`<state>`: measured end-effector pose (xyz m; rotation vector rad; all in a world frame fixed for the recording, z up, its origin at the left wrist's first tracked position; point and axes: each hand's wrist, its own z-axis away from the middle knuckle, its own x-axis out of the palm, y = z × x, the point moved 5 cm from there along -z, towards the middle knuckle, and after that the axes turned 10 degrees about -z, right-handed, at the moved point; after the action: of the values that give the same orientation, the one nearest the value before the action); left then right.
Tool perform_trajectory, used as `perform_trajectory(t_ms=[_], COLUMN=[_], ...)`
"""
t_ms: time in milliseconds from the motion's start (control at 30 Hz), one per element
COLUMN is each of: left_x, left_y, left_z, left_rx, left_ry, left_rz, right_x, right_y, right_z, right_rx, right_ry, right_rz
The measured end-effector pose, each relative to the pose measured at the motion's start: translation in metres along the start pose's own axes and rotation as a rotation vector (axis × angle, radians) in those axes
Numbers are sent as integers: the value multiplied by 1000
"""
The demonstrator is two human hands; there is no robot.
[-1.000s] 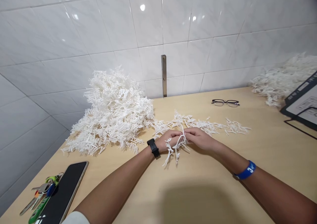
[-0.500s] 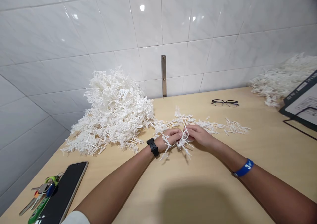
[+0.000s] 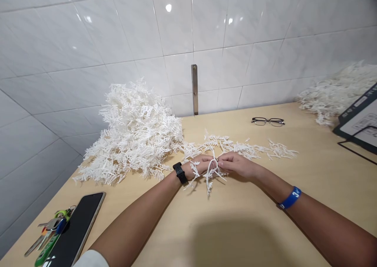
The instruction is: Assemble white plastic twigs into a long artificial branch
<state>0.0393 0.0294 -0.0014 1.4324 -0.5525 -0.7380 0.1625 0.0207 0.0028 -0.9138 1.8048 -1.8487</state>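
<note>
Since half a second ago, the white branching sprig [image 3: 209,174] between us has swung a little to our left, its stem now bending in a more open arch and its lowest tips hanging lower; our hands have barely shifted.

Behind everything we see the tiled wall [image 3: 176,27], pale and glossy, and below it the wooden table [image 3: 165,227], with a dark shadow across its near part. We have a tall heap of white sprigs [image 3: 138,133] on the left, and a smaller white heap [image 3: 338,90] at the far right, partly behind a dark-edged panel [image 3: 361,119]. A straggling row of white pieces [image 3: 238,149] stretches rightward from the tall heap, just beyond our hands.

Nearer, on the left, our phone [image 3: 78,227] lies screen up. Our left hand [image 3: 202,164] has its fingers curled in on the sprig, while our right hand [image 3: 237,165] pinches the stem between thumb and forefinger; the sprig sits between them, above the middle of the table. A narrow metal strip [image 3: 194,90] stands upright against the wall.

Folded-out glasses [image 3: 268,121] rest farther back, right of centre; keys [image 3: 53,223] lie just beside the phone. We wear a black watch [image 3: 180,173] on the left wrist and a blue wristband [image 3: 291,198] on the right forearm.
</note>
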Motion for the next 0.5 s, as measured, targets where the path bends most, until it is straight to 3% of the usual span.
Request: perform_trajectory(t_ms=[100,200,300,500], left_x=[-1,-3,-3,-1], left_y=[-2,-2,0,2], left_z=[0,-1,-2,-3], left_rx=[-32,-40,-9,-11], left_ry=[-44,-23,31,87], left_rz=[3,15,119,265], right_x=[-1,-9,-22,-47], right_y=[-2,-12,-20,-26], right_z=[2,4,5,10], right_rx=[11,-62,-99,-7], right_ry=[12,126,318,687], right_rz=[-61,-22,161,639])
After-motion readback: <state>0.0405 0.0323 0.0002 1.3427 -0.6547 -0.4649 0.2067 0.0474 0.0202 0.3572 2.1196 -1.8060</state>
